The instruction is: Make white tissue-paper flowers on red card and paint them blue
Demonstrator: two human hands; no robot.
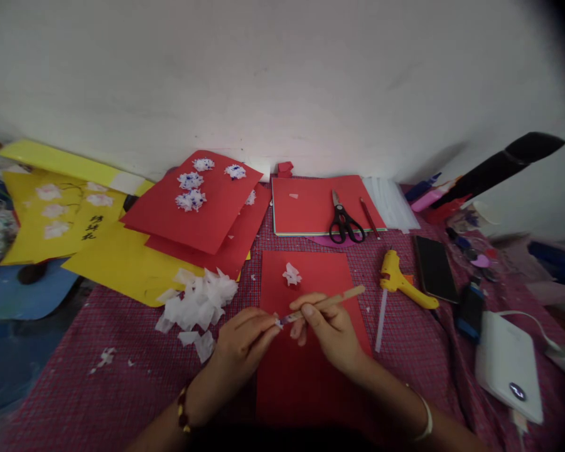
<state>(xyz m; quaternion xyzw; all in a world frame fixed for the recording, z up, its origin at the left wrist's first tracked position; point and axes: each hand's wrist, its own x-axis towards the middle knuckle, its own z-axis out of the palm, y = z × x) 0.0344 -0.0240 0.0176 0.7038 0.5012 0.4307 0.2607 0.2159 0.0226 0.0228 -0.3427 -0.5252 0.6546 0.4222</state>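
Note:
Over the red sheet [306,383] in front of me, my left hand [245,336] pinches a small bit of white tissue paper [278,321] between thumb and fingertips. My right hand [327,329] grips a thin paintbrush [341,297] with a pale wooden handle. Its purplish tip points left and meets the white paper, or lies right beside it. Higher on the same sheet sits a crumpled white paper flower [292,274]. A heap of torn white tissue pieces [200,298] lies to the left of my left hand.
Red sheets with white-and-purple flowers [191,200] overlap yellow papers [117,267] at left. Scissors [343,220] and a pencil [370,216] rest on a red paper stack [306,204]. At right are a yellow glue gun [398,276], a phone [435,269] and a white power bank [508,364].

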